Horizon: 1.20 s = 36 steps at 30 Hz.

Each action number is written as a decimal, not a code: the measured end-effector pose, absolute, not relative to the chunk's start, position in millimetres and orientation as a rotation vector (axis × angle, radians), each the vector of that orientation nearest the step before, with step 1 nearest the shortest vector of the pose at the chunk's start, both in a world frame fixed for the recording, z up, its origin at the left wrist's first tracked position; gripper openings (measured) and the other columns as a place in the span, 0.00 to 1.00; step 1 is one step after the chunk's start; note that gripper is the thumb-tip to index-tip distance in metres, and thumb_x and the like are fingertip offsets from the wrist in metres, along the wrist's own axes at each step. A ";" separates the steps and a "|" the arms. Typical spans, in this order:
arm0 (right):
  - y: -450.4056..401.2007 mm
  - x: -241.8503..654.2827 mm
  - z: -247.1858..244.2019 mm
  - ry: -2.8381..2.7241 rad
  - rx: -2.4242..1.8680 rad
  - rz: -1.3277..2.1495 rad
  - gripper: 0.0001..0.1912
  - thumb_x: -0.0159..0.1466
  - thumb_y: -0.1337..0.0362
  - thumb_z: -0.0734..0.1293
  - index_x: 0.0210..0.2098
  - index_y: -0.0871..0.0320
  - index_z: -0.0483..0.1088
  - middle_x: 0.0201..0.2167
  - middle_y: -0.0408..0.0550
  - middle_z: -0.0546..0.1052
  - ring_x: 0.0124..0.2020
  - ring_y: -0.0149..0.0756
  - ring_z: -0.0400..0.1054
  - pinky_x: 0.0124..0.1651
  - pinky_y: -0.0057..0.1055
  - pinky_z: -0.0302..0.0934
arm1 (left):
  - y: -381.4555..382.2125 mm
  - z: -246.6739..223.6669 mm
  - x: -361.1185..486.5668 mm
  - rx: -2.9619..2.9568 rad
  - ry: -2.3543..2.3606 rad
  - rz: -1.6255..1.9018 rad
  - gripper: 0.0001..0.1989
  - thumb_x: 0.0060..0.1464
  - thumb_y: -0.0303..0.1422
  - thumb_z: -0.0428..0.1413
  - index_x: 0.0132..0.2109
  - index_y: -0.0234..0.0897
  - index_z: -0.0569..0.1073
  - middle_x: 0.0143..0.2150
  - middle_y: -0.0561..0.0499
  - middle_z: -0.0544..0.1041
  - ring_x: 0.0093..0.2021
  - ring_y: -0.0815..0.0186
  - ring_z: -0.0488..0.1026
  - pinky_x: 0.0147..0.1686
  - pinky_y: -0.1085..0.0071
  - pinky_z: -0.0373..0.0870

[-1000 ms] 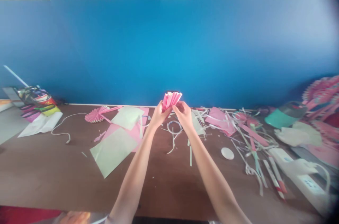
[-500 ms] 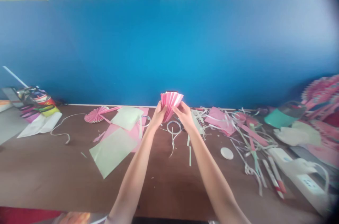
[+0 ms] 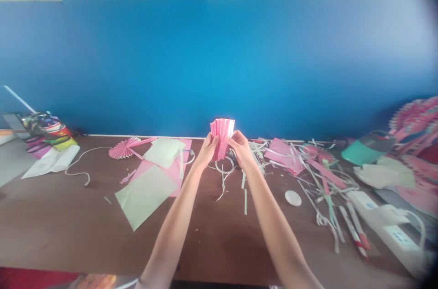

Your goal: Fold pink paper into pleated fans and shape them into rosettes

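Observation:
A pink pleated paper (image 3: 221,136) is held upright between my two hands, above the far middle of the table. My left hand (image 3: 208,148) grips its left side, with the thumb on the near face. On the other side, my right hand (image 3: 241,145) pinches the paper's right edge between thumb and fingers. The pleats stand partly spread, a little wider at the top. Just below the paper lies a ring of thin pale strip (image 3: 225,165), partly covered by it. The fingertips behind the paper are hidden.
Pale green sheets (image 3: 147,195) and a pink paper fan (image 3: 125,148) lie left. Paper strips, a white disc (image 3: 293,198), markers (image 3: 353,230) and a power strip (image 3: 398,234) lie right. A pouch of tools (image 3: 51,136) stands far left. Behind rises a blue panel (image 3: 219,61).
The pleated paper has turned slightly and its top is narrower and less fanned. My right hand has shifted a little to the right, toward the paper's edge.

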State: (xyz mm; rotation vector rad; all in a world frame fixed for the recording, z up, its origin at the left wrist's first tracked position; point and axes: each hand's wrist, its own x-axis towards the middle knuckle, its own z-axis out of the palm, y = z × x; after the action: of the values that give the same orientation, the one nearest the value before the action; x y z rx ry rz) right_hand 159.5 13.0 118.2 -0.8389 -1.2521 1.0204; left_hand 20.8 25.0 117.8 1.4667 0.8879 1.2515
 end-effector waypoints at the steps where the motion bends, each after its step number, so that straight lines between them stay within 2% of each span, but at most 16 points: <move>1: 12.8 159.3 118.6 -1.258 -0.837 1.022 0.17 0.58 0.48 0.67 0.33 0.53 0.63 0.37 0.45 0.76 0.35 0.37 0.71 0.39 0.34 0.66 | 25.2 117.9 20.4 1.455 0.884 1.252 0.22 0.60 0.47 0.49 0.55 0.39 0.67 0.51 0.46 0.73 0.49 0.60 0.71 0.46 0.68 0.68; 3: 12.8 158.4 119.0 -1.254 -0.839 1.021 0.18 0.56 0.47 0.69 0.32 0.54 0.64 0.35 0.45 0.76 0.33 0.36 0.70 0.37 0.33 0.65 | 24.8 118.5 21.1 1.431 0.858 1.237 0.23 0.60 0.48 0.49 0.55 0.40 0.67 0.52 0.46 0.73 0.49 0.60 0.71 0.45 0.68 0.68; 7: 13.7 156.2 118.3 -1.203 -0.893 0.991 0.20 0.53 0.46 0.71 0.29 0.55 0.63 0.27 0.43 0.73 0.26 0.33 0.66 0.27 0.29 0.61 | 24.0 118.4 26.3 1.404 0.744 1.195 0.23 0.57 0.47 0.53 0.53 0.37 0.69 0.46 0.46 0.76 0.42 0.62 0.73 0.40 0.69 0.70; 10: 13.9 156.5 117.5 -1.199 -0.931 0.979 0.20 0.57 0.45 0.68 0.29 0.55 0.64 0.25 0.42 0.71 0.23 0.31 0.63 0.24 0.27 0.58 | 25.6 115.7 28.2 1.382 0.739 1.163 0.22 0.54 0.44 0.57 0.51 0.36 0.70 0.45 0.45 0.76 0.42 0.61 0.74 0.41 0.68 0.70; 13: 14.2 158.8 117.2 -1.238 -0.952 0.941 0.18 0.60 0.45 0.65 0.31 0.55 0.66 0.25 0.42 0.71 0.23 0.31 0.63 0.25 0.28 0.58 | 27.9 113.4 26.4 1.342 0.813 1.172 0.21 0.55 0.44 0.56 0.51 0.36 0.71 0.46 0.45 0.76 0.42 0.61 0.74 0.41 0.67 0.70; 18: 16.5 162.9 116.1 -1.331 -0.964 0.832 0.15 0.59 0.50 0.67 0.35 0.55 0.69 0.30 0.45 0.73 0.29 0.35 0.66 0.31 0.30 0.61 | 29.4 112.9 22.7 1.329 0.806 1.251 0.20 0.56 0.40 0.55 0.54 0.39 0.69 0.50 0.47 0.75 0.47 0.61 0.73 0.47 0.66 0.69; 23: 15.9 158.2 114.3 -1.390 -0.996 0.706 0.12 0.62 0.53 0.65 0.37 0.55 0.70 0.31 0.45 0.73 0.30 0.35 0.66 0.32 0.31 0.60 | 32.4 108.1 24.6 1.264 0.773 1.172 0.19 0.55 0.35 0.53 0.54 0.38 0.69 0.48 0.47 0.76 0.45 0.61 0.73 0.44 0.66 0.69; 30: 10.9 144.6 115.0 -1.445 -0.985 0.670 0.13 0.63 0.53 0.64 0.39 0.54 0.72 0.34 0.48 0.76 0.33 0.38 0.68 0.35 0.33 0.62 | 32.4 102.5 29.2 1.288 0.856 1.264 0.20 0.59 0.46 0.50 0.51 0.38 0.70 0.49 0.46 0.75 0.49 0.61 0.72 0.49 0.67 0.67; 36: 10.2 144.8 114.8 -1.438 -0.996 0.644 0.13 0.63 0.52 0.64 0.36 0.55 0.70 0.31 0.47 0.74 0.32 0.37 0.68 0.36 0.32 0.62 | 36.0 98.1 31.1 1.230 0.735 1.242 0.23 0.57 0.48 0.53 0.51 0.35 0.72 0.45 0.43 0.78 0.43 0.60 0.75 0.46 0.64 0.69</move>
State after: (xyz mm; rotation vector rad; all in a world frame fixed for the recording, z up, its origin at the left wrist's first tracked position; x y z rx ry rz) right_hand 144.8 10.2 114.8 -0.9960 -1.4375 0.6443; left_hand 31.1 36.0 98.1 1.2305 0.7352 1.2420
